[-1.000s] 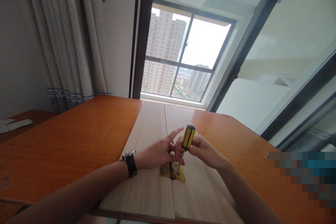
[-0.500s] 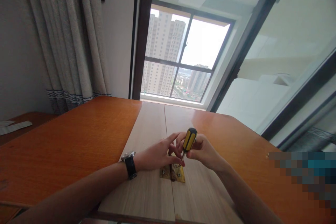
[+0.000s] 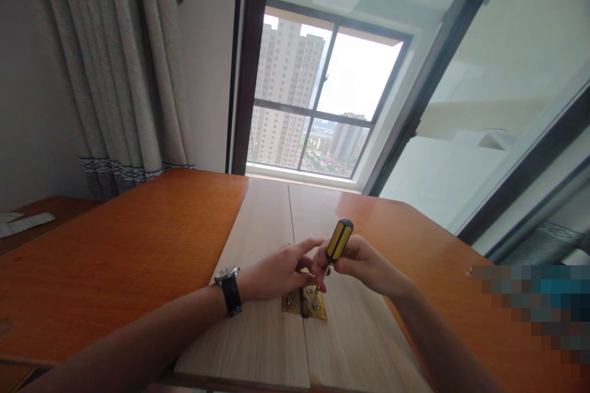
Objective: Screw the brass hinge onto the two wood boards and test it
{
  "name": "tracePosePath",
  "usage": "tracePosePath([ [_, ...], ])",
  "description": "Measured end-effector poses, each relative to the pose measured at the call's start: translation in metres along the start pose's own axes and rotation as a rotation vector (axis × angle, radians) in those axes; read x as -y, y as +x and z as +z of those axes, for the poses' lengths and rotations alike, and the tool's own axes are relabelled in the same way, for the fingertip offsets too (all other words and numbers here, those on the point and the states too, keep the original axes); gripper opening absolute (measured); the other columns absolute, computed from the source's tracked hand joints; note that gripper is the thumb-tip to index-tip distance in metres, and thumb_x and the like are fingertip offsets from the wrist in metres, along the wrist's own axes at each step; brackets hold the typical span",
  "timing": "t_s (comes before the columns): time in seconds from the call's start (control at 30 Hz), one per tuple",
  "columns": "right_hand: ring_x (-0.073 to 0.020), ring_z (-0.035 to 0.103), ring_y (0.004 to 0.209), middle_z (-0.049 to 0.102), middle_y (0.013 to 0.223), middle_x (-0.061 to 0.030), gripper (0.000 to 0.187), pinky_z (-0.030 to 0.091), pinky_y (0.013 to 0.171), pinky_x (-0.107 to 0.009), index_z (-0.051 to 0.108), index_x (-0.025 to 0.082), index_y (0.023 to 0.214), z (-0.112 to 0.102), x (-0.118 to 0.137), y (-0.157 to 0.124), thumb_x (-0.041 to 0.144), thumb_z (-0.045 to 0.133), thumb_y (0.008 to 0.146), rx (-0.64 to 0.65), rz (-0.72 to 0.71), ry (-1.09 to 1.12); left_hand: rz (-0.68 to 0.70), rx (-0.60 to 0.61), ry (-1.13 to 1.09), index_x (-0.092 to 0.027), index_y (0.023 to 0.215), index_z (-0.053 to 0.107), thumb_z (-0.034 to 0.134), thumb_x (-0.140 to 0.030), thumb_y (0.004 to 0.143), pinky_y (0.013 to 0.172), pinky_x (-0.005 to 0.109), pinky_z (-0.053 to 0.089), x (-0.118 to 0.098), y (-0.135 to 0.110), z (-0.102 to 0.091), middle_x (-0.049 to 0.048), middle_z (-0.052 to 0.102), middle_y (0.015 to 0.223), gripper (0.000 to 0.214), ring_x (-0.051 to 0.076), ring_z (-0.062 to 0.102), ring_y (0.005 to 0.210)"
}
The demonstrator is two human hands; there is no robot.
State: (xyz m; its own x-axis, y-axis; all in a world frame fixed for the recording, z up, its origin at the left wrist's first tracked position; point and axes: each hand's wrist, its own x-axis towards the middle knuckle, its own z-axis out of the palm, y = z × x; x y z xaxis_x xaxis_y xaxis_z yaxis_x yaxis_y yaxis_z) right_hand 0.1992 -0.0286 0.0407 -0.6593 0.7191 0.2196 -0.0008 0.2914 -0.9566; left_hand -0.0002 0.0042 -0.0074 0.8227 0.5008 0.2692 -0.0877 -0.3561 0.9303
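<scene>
In my right hand [image 3: 369,265] is a screwdriver [image 3: 340,241] with a black and yellow handle, tilted with its top to the right. Its shaft slants down to a worn brass hinge [image 3: 317,308], which spans the seam between a left wooden board [image 3: 258,331] and a right wooden board [image 3: 359,331]. My left hand [image 3: 281,270] rests over the hinge's upper part, fingers pinched close by the screwdriver's tip. What those fingers pinch is hidden. Screw heads show on both lower leaves of the hinge. A watch [image 3: 228,290] is on my left wrist.
The boards lie on an orange-brown wooden table [image 3: 138,258]. Beyond its far edge stand a window [image 3: 313,113] and dark door frames. A grey curtain [image 3: 124,73] hangs at the left. White strips [image 3: 27,224] lie on a lower surface at the far left.
The screwdriver's handle has tipped further to the right and up a little, with my right hand shifting along. My left hand stays almost in place at the hinge.
</scene>
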Motion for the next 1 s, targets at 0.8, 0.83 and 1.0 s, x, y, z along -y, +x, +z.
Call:
tracePosePath([
  [0.8,-0.0186,0.068,0.070,0.074,0.083,-0.0071,0.038,0.057,0.069,-0.033,0.072,0.015,0.107,-0.001,-0.001,0.000,0.047,0.063,0.089,0.010,-0.015,-0.037,0.081,-0.014,0.015,-0.026,0.151,0.021,0.059,-0.006,0.088,0.080,0.029,0.054,-0.002,-0.001,0.002,0.0009,0.068,0.087,0.077,0.018,0.071,0.090],
  [0.83,-0.0187,0.069,0.070,0.074,0.084,-0.0073,0.040,0.057,0.070,-0.034,0.072,0.015,0.108,-0.002,0.000,-0.001,0.049,0.060,0.091,0.027,-0.005,-0.048,0.077,-0.006,0.012,-0.026,0.152,0.021,0.058,-0.006,0.089,0.081,0.030,0.054,-0.002,-0.001,0.002,0.0014,0.068,0.087,0.076,0.018,0.071,0.090],
  [1.0,-0.0205,0.068,0.080,0.073,0.086,-0.0061,0.030,0.057,0.073,-0.032,0.075,0.017,0.096,-0.004,0.000,-0.003,0.044,0.067,0.086,-0.096,-0.015,-0.154,0.030,-0.014,0.072,-0.026,0.151,0.026,0.062,-0.008,0.088,0.083,0.030,0.053,-0.006,0.000,0.002,0.0035,0.070,0.092,0.075,0.019,0.071,0.093],
])
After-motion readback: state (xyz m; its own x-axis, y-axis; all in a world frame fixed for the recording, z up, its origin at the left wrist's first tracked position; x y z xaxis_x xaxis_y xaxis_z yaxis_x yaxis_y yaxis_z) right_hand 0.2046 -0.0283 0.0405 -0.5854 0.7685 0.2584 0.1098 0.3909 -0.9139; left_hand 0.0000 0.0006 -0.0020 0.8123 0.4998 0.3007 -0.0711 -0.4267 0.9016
